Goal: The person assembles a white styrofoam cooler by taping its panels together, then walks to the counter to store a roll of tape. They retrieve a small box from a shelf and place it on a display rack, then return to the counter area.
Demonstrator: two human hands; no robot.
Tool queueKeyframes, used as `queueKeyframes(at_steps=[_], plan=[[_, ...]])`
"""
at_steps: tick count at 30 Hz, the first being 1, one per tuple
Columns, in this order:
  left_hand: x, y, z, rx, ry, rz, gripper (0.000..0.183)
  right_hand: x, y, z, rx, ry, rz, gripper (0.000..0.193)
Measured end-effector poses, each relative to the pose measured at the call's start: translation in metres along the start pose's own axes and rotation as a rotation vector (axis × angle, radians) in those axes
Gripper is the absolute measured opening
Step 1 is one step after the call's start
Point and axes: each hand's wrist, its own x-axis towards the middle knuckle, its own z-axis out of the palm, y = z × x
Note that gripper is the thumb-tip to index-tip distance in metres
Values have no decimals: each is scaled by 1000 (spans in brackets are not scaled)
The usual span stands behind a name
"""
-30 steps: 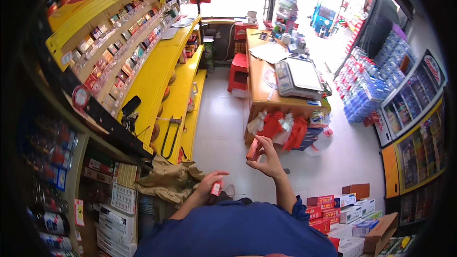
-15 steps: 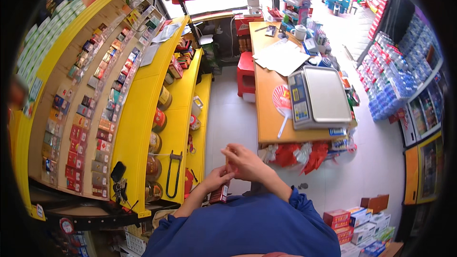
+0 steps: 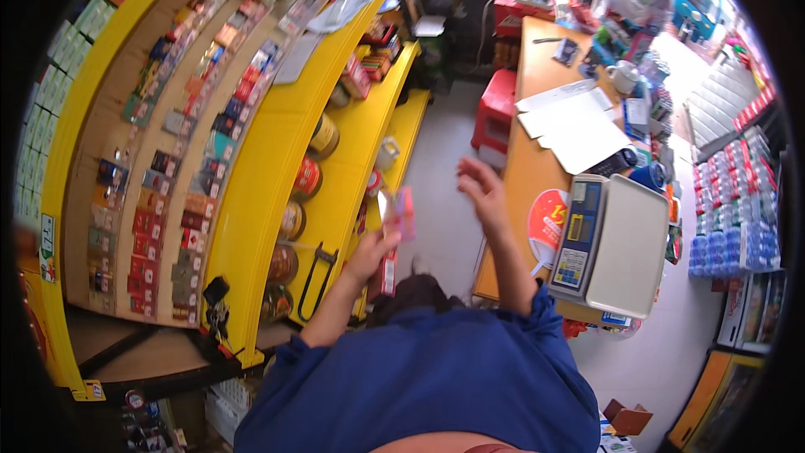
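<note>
In front of me, my left hand [image 3: 369, 257] is closed round a small red cigarette pack [image 3: 388, 275], which points down toward my lap. A thin pink piece, partly see-through and blurred [image 3: 405, 213], stands up above the fingers of that hand. What it is, I cannot make out. My right hand [image 3: 485, 193] is raised apart from it, over the gap beside the wooden desk [image 3: 495, 264]. Its fingers are loosely bent and spread, with nothing visible in them.
At the left stand yellow shelves [image 3: 243, 226] with jars and a display rack [image 3: 142, 176] of small packs. On the desk are a weighing scale [image 3: 625, 247], a red round fan [image 3: 547, 220], white papers [image 3: 579, 130] and a mug [image 3: 622, 77]. A red stool [image 3: 495, 117] stands beside it.
My hands, together before, are now apart: the right has moved up and to the right, the left slightly up. The pink piece now shows more clearly. The view has shifted.
</note>
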Motion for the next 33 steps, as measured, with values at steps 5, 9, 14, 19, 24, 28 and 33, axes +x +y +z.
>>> queueKeyframes(at_steps=[5, 9, 14, 19, 24, 28, 33], plan=[[61, 48, -20, -73, -37, 84, 37, 43, -1, 10, 119, 29, 258, 28], [122, 56, -54, -117, -107, 67, 37, 84, 16, 29, 147, 66, 304, 25], [175, 95, -95, -145, -188, 25, 37, 153, 29, 68, 160, 70, 305, 25], [203, 107, -145, -230, -174, 41, 37, 206, 39, 116, -191, -70, -9, 39], [223, 103, -191, -302, -190, 138, 37, 236, -1, 170, -954, -603, -431, 60], [226, 117, -203, -366, 5, 97, 28, 276, 30, 193, -1169, -709, -665, 49], [218, 135, -234, -440, 161, 170, 28, 346, 49, 232, -810, -957, -827, 39]])
